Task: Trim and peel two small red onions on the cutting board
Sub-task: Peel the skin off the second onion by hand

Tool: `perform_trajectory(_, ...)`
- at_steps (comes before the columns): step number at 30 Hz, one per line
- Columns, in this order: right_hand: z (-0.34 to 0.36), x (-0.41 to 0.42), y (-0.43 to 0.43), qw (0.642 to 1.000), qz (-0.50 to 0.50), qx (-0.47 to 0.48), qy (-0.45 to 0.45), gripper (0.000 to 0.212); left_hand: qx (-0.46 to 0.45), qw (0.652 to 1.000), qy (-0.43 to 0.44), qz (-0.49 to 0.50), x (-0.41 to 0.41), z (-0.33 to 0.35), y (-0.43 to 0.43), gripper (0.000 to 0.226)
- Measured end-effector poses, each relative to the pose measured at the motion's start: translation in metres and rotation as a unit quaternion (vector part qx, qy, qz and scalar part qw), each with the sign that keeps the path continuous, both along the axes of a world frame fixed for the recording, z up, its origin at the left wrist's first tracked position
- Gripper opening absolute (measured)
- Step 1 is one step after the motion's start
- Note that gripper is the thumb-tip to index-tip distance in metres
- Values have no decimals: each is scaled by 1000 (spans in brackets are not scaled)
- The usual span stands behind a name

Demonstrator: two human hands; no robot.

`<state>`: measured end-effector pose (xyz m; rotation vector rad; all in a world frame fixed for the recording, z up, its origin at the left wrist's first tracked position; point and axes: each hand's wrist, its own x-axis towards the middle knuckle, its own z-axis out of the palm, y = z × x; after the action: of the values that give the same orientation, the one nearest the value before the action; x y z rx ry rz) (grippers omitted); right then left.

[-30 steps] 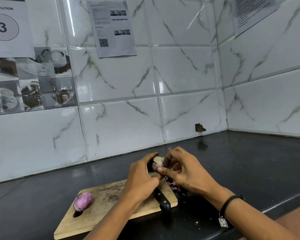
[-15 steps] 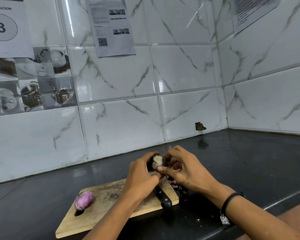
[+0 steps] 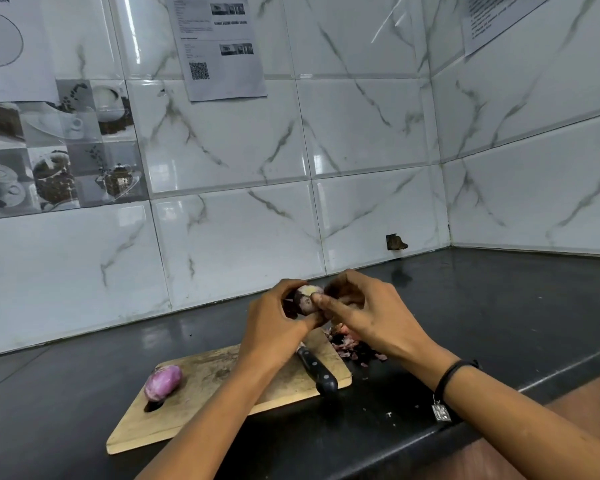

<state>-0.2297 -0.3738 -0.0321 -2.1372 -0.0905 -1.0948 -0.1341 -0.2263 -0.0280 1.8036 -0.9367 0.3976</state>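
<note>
A small red onion [image 3: 307,298] with a pale trimmed end is held in the air above the far edge of the wooden cutting board [image 3: 201,403]. My left hand [image 3: 274,327] grips it from the left. My right hand [image 3: 364,313] pinches its skin with thumb and fingertips from the right. A second onion [image 3: 162,382], peeled and pink, lies on the board's left part. A black-handled knife [image 3: 317,370] rests on the board's right end, its blade mostly hidden under my left hand.
A heap of purple onion peels [image 3: 349,344] lies on the black counter [image 3: 482,306] just right of the board. White marble-look tiled walls close off the back and right. The counter's front edge runs under my right forearm.
Both hands hold the same pose around the onion, which has shifted only slightly. The view has shifted a little.
</note>
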Motion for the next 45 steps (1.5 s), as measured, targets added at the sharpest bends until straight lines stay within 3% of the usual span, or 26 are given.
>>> perform_trajectory(8, -3, 6, 0, 997, -32, -61, 42, 12, 36, 999, 1, 28, 2, -4, 2, 50)
perform_trajectory(21, -6, 17, -8, 988, -129, -82, 17, 12, -9, 999, 31, -20, -1, -7, -10, 52)
perform_trajectory(39, -3, 5, 1, 997, -50, -58, -31, 22, -23, 996, 64, -61, -5, -8, -9, 50)
perform_trajectory(45, 0, 6, 0, 996, -43, -77, -20, 17, 5, 998, 37, -52, -6, -8, -7, 49)
